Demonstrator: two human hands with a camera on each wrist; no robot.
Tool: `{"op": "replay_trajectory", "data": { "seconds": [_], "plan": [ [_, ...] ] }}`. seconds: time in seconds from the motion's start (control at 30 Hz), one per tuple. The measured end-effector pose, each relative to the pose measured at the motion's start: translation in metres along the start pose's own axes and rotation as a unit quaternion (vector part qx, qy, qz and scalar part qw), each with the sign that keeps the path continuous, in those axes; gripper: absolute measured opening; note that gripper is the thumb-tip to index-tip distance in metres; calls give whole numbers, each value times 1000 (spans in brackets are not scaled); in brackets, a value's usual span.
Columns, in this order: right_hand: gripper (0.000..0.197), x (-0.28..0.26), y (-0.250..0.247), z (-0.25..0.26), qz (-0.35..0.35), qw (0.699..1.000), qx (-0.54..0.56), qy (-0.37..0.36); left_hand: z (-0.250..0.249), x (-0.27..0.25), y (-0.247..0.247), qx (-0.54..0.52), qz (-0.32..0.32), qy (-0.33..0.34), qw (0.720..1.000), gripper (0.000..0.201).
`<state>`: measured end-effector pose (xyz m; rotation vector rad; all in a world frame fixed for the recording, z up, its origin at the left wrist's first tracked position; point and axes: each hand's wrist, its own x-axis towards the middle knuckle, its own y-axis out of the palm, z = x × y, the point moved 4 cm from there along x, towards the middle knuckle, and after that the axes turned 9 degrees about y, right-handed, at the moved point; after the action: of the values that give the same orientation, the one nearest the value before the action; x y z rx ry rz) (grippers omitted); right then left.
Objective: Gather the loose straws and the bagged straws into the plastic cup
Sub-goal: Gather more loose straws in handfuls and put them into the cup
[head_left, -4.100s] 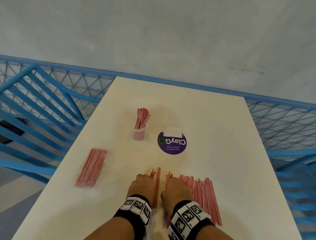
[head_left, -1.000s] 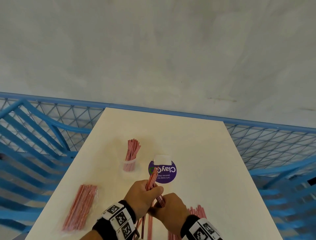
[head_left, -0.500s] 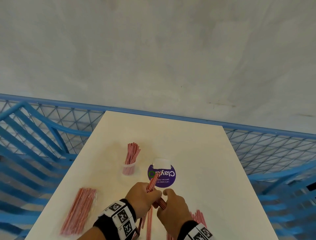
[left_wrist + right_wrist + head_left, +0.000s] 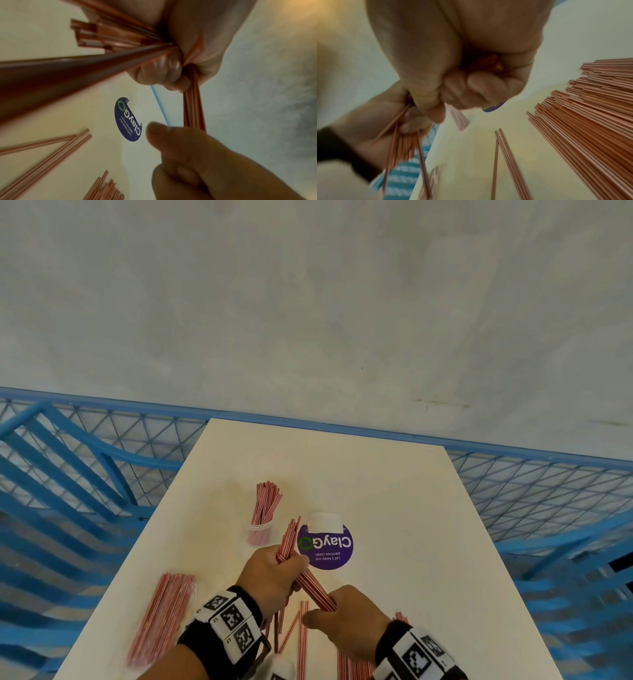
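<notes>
A clear plastic cup [image 4: 259,535] stands at mid-table with several red-striped straws upright in it. My left hand [image 4: 274,573] grips a bundle of loose straws [image 4: 288,537] that points up and away, just right of the cup. My right hand [image 4: 340,625] grips the near end of a second slanted bundle [image 4: 313,585] that runs into the left fist. In the left wrist view these straws [image 4: 193,106] span both hands. The bagged straws [image 4: 161,611] lie flat at the left. More loose straws [image 4: 302,635] lie under my hands, with a pile [image 4: 590,121] to the right.
A round purple sticker [image 4: 325,546] is on the white table [image 4: 394,508], just right of the held bundle. Blue mesh railing [image 4: 534,494] surrounds the table's far and side edges. A grey wall rises behind.
Both hands have left the table, each now gripping straws. Over the last half second my left hand has lifted its bundle a little up and left, towards the cup.
</notes>
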<state>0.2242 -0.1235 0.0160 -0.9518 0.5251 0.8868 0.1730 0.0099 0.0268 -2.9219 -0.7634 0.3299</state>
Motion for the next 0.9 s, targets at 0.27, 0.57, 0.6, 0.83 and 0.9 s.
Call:
{"op": "replay_trajectory", "data": {
  "seconds": [0.27, 0.57, 0.6, 0.83, 0.9],
  "plan": [
    [25, 0, 19, 32, -43, 998, -27, -31, -15, 5, -6, -101, -84, -14, 991, 30],
    [18, -5, 23, 53, -57, 993, -33, -102, -18, 18, -10, -186, -65, -17, 980, 42],
    [16, -4, 24, 50, -45, 993, -26, -102, -19, 19, -12, -198, -68, -16, 978, 41],
    [31, -7, 12, 28, 239, 931, 275, 29, -46, 25, -28, -204, -67, 59, 975, 50],
    [27, -8, 7, 30, 255, 889, 378, 37, -58, 23, -23, -196, -43, 84, 976, 47]
  ]
}}
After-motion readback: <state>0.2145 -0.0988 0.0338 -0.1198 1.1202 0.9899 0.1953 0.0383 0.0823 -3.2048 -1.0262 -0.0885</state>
